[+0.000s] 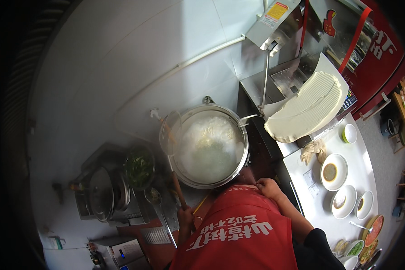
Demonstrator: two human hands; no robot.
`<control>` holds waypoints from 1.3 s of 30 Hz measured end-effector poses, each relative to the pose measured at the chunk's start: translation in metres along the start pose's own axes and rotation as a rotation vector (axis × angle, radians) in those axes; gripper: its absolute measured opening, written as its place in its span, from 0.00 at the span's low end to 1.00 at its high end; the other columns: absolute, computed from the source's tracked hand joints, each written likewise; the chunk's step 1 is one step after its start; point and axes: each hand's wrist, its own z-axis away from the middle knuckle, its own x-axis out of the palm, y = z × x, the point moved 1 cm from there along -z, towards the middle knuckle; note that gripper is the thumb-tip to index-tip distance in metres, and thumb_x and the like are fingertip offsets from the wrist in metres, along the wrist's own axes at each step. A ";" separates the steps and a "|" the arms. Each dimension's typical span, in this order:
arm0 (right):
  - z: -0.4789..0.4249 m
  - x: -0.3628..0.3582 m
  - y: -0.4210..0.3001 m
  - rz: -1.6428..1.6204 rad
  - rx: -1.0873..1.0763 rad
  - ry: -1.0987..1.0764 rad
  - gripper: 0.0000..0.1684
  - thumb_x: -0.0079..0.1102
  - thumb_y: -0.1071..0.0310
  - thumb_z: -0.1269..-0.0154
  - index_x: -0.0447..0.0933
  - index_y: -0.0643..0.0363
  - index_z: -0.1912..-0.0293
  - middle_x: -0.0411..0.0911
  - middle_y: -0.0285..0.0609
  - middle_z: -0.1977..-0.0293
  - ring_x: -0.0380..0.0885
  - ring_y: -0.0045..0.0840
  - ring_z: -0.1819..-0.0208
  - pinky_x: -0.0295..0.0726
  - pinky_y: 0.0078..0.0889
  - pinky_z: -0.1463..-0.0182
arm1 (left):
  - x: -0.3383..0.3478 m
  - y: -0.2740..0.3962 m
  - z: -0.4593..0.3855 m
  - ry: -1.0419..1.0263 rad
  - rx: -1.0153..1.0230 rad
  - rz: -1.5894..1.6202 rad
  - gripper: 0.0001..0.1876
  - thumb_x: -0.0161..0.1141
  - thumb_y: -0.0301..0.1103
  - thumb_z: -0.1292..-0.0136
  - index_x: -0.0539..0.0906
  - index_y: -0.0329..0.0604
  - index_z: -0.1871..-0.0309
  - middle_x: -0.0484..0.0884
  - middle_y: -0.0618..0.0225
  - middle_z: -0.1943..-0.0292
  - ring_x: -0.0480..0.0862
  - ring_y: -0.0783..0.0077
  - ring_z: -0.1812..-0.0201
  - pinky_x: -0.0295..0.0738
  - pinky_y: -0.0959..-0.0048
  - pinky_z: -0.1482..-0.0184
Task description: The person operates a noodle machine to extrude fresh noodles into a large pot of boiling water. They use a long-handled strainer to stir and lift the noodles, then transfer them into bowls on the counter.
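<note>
My left hand (pixel 186 216) grips the wooden handle (pixel 179 190) of a long-handled strainer. The strainer's round basket (pixel 170 133) hangs over the left rim of a large steel pot (pixel 246 148). Pale noodles (pixel 214 131) show through steam at the far side of the cloudy water (pixel 206 165). My right hand (pixel 270 189) is at the front edge of my red apron (pixel 243 216), fingers curled; whether they pinch the cloth is unclear. Beyond the pot to the right, a ridged slab of dough (pixel 307 108) lies on a curved board beside a metal machine arm (pixel 266 77).
On the white counter (pixel 310 165) stand bowls of dark sauce (pixel 330 172), a crumpled cloth (pixel 314 151) and a green bowl (pixel 349 133). Leafy greens (pixel 140 168), a ladle (pixel 154 195) and a lidded pot (pixel 101 194) are at left. Toppings (pixel 356 248) sit lower right.
</note>
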 end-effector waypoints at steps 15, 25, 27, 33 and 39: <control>-0.003 -0.001 0.005 -0.009 -0.038 0.011 0.13 0.58 0.64 0.40 0.82 0.61 0.59 0.82 0.54 0.64 0.80 0.46 0.60 0.78 0.41 0.53 | 0.005 -0.003 0.002 -0.010 -0.037 -0.209 0.05 0.53 0.29 0.46 0.73 0.36 0.71 0.71 0.67 0.84 0.72 0.74 0.87 0.64 0.72 0.85; -0.005 -0.001 0.004 -0.004 -0.036 0.011 0.13 0.58 0.63 0.40 0.82 0.61 0.60 0.82 0.53 0.64 0.81 0.46 0.61 0.79 0.40 0.54 | 0.014 0.021 0.020 -0.015 -0.036 -0.136 0.07 0.49 0.24 0.47 0.67 0.41 0.79 0.66 0.70 0.88 0.65 0.74 0.90 0.60 0.72 0.87; -0.005 -0.002 0.007 -0.008 -0.029 0.013 0.14 0.58 0.63 0.40 0.82 0.61 0.59 0.82 0.53 0.64 0.81 0.45 0.60 0.79 0.40 0.54 | 0.015 0.022 0.019 -0.001 -0.060 -0.096 0.06 0.49 0.23 0.47 0.69 0.39 0.79 0.67 0.68 0.87 0.68 0.73 0.89 0.62 0.71 0.86; -0.010 0.005 0.016 -0.002 -0.069 0.054 0.12 0.56 0.61 0.41 0.81 0.59 0.63 0.81 0.54 0.67 0.80 0.47 0.61 0.77 0.46 0.54 | 0.006 0.013 0.009 -0.037 0.156 -0.320 0.05 0.55 0.26 0.46 0.72 0.38 0.74 0.69 0.68 0.86 0.70 0.73 0.89 0.62 0.70 0.87; -0.009 0.001 0.014 0.011 -0.050 0.028 0.14 0.58 0.61 0.39 0.81 0.61 0.60 0.81 0.53 0.64 0.80 0.46 0.60 0.78 0.43 0.54 | 0.009 0.016 0.013 -0.030 0.147 -0.424 0.02 0.56 0.18 0.52 0.75 0.33 0.77 0.74 0.57 0.81 0.76 0.63 0.80 0.68 0.64 0.77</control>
